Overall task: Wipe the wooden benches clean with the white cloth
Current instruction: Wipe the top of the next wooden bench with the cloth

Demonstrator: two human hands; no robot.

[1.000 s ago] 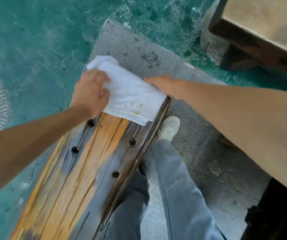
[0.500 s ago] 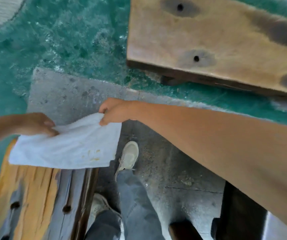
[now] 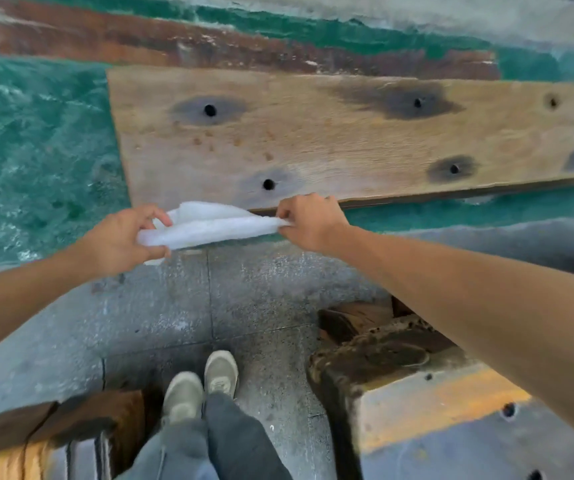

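The white cloth (image 3: 209, 226) hangs stretched in the air between both hands, folded lengthwise. My left hand (image 3: 119, 242) pinches its left end and my right hand (image 3: 309, 220) pinches its right end. Just beyond the cloth lies a pale wooden bench (image 3: 347, 140) with dark stains around its bolt holes and small brown spots near its left half. The cloth is at the bench's near edge, and I cannot tell whether it touches the wood. The end of another wooden bench (image 3: 36, 441) shows at the bottom left.
A third bench end (image 3: 427, 403), orange and grey with a dark rough edge, stands at the bottom right. I stand on a grey concrete slab (image 3: 161, 313). Teal painted ground (image 3: 36, 150) surrounds it. A rusty brown strip (image 3: 209, 46) runs behind the pale bench.
The cloth came off the orange-streaked bench at the left and was carried to the pale bench ahead. Both hands now hold it by its ends, and the view has turned forward.
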